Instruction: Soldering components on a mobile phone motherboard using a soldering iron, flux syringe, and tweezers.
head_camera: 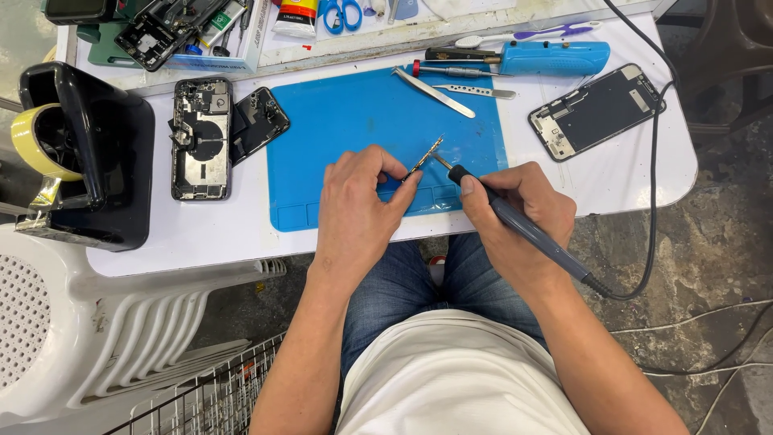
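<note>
My left hand (360,205) pinches a thin, narrow metal-coloured part (424,160) over the blue work mat (354,121). My right hand (515,205) grips a grey soldering iron (515,221) like a pen, its tip touching the part's upper end. The iron's black cable (651,201) runs off to the right and up over the table edge.
An opened phone body (200,138) and a black back cover (256,122) lie left of the mat, a phone screen (597,109) at right. Tweezers (435,93) and a blue tool (554,58) lie behind. A black tape dispenser (84,153) stands far left; a white chair (72,338) sits below.
</note>
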